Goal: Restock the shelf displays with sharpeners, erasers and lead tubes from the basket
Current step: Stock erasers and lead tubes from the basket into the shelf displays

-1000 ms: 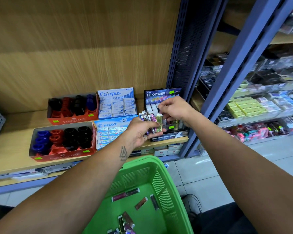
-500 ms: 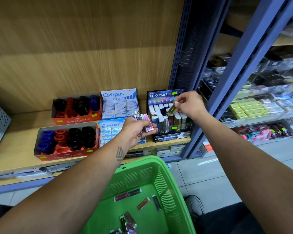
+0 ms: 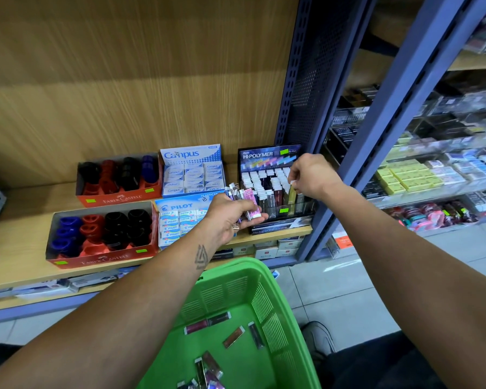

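On the shelf (image 3: pixel 17 220), left: two red sharpener boxes (image 3: pixel 101 237), then two blue eraser boxes (image 3: pixel 192 175). Centre: left hand (image 3: pixel 230 217) gripping a bunch of lead tubes (image 3: pixel 246 199) before the black lead display (image 3: pixel 272 186). Right: right hand (image 3: pixel 310 175) pinching an olive tube (image 3: pixel 292 193) upright over the display's right columns. Below: green basket (image 3: pixel 281 318) with loose tubes.

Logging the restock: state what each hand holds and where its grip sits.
The right hand pinches a gold lead tube by its top end, over the Hi-Polymer display. The left hand grips a bundle of lead tubes around their lower halves.
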The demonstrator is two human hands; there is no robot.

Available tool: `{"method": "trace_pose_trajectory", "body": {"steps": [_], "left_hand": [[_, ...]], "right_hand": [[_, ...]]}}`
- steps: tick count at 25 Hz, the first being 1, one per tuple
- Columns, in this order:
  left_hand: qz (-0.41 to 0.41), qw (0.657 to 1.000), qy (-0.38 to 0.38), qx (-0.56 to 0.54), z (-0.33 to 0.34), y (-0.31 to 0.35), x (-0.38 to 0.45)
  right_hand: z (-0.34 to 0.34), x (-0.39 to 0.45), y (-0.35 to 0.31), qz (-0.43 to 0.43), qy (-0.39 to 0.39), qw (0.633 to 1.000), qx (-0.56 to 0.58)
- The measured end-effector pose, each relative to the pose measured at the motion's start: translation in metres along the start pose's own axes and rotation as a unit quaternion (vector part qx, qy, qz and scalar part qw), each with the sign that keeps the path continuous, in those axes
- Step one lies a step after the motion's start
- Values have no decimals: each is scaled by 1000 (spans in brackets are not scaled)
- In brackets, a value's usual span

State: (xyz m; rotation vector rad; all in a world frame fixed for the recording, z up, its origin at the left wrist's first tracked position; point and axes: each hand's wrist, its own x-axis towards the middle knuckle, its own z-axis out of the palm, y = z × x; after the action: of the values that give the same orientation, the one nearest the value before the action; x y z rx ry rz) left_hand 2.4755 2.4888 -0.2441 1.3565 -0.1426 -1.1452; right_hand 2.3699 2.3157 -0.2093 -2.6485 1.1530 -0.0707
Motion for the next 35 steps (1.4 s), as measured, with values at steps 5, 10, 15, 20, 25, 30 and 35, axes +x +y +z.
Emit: {"method": "trace_pose_trajectory", "body": {"steps": [5, 10, 15, 20, 25, 30, 35], "left_hand": [[4, 1000, -9, 14, 0, 0, -4], [-10, 1000, -8, 25, -3, -2, -1], [-4, 1000, 0, 29, -6, -5, 6], [-2, 999, 1, 40, -8, -5, 8], [1, 999, -5, 46, -5, -3, 1], [3, 996, -10, 85, -6, -8, 3], [164, 877, -71, 446, -2, -24, 13]], "right_hand": [[3, -4, -2, 21, 23, 999, -35], [-3, 0, -5, 1, 13, 1000, 14], [-3, 7, -10, -11, 51, 997, 50], [-36, 17, -15, -4, 69, 993, -99], [-45, 12, -21, 5, 15, 978, -207], [-24, 11, -15, 16, -18, 981, -193], [-16, 10, -17, 35, -24, 985, -165]]}}
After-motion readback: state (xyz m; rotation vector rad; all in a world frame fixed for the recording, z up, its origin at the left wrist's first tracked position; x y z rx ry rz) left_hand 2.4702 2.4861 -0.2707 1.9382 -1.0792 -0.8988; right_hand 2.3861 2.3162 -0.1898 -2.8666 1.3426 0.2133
